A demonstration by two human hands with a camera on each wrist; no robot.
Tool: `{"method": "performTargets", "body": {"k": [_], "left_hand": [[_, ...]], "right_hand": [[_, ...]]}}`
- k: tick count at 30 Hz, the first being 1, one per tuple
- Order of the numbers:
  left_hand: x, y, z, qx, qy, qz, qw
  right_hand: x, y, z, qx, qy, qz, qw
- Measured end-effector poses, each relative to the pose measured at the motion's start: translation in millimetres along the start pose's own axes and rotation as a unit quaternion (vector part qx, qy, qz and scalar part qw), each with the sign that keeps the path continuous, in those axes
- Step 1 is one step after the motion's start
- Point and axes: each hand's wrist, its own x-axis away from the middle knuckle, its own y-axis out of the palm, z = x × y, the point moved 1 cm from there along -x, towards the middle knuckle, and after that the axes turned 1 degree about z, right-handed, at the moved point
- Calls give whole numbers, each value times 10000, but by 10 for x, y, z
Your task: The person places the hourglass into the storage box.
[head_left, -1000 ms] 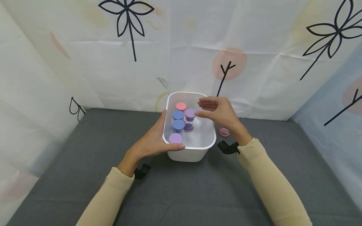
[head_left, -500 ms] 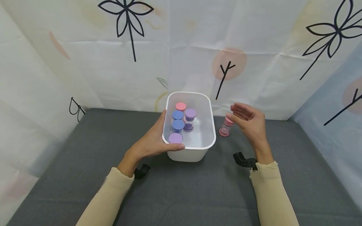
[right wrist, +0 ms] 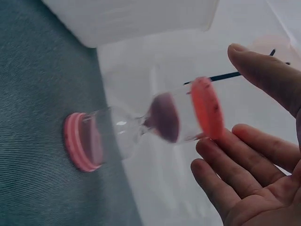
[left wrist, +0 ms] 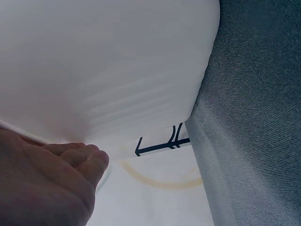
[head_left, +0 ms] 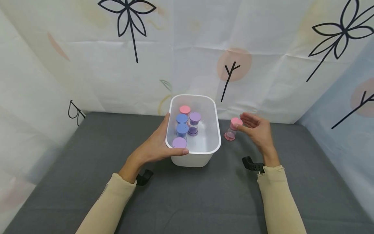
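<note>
My left hand (head_left: 153,144) holds the white plastic bin (head_left: 208,152) at its near left corner, thumb along the front rim and fingers against the left wall. A pink hourglass (head_left: 231,132) stands upright on the cloth just right of the bin. Around its top cap my right hand (head_left: 257,133) is spread; in the right wrist view the thumb is apart from the cap (right wrist: 208,108) and the fingers lie beside it, contact unclear. Purple sand (right wrist: 164,117) shows in its upper bulb.
Inside the bin, along its left side, stand several hourglasses: a pink one (head_left: 185,110), two blue ones (head_left: 182,129) and purple ones (head_left: 194,117). Grey cloth (head_left: 198,201) covers the table. A patterned white curtain (head_left: 193,71) hangs close behind the bin.
My right hand has moved from over the bin, away from the purple hourglass, rightward to the pink hourglass outside. The left hand has stayed on the bin.
</note>
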Motion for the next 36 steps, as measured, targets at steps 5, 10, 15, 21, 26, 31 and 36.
{"method": "performTargets", "body": {"k": [5, 10, 15, 21, 26, 31, 36], "left_hand": [[-22, 9, -150, 40, 122, 49, 9999], [-54, 10, -316, -152, 186, 95, 9997], [-48, 9, -272, -110, 117, 78, 9998], [-16, -4, -34, 4, -105, 19, 9999], [-7, -8, 36, -17, -150, -13, 9999], [-13, -7, 28, 31, -49, -3, 10000], [-5, -11, 32, -13, -69, 8, 10000]], "right_hand": [[-19, 16, 144, -246, 268, -339, 9988], [-52, 40, 215, -438, 397, -400, 9974], [-70, 82, 247, -406, 394, -303, 9979], [-65, 105, 180, -794, 256, -72, 9965], [-5, 40, -114, -1526, -14, 101, 9882], [62, -10, -419, -2088, -541, 343, 9759], [135, -19, -639, -2577, -1158, 578, 9575]]}}
